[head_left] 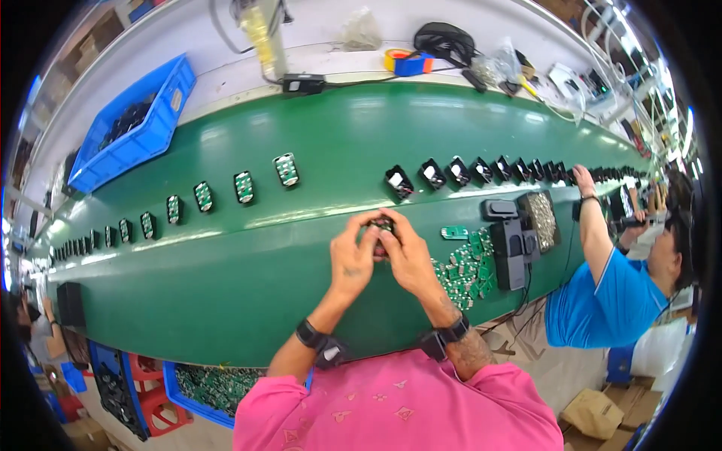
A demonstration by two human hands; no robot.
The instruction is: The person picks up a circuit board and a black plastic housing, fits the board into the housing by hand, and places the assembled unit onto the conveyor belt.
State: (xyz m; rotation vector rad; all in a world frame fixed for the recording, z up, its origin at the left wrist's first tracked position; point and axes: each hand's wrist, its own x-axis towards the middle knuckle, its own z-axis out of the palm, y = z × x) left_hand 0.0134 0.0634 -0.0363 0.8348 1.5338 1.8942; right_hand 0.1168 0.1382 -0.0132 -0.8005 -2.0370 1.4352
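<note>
Both my hands meet over the green bench in front of me, around a small black housing (383,224) with a bit of green board showing in it. My left hand (350,252) wraps its left side and my right hand (408,259) its right, thumbs pressing on top. Fingers hide most of the piece. To the right of my hands lies a heap of small green circuit boards (470,270). Beyond them, a row of open black housings (398,182) with white pieces inside runs off to the right. Housings fitted with green boards (286,170) stand in a row toward the left.
Dark grey devices (510,252) and a box of small metal parts (543,219) sit right of the board heap. A co-worker in a blue shirt (609,301) reaches to the housing row. A blue bin (131,143) stands far left; a blue crate of boards (207,387) is below the bench edge.
</note>
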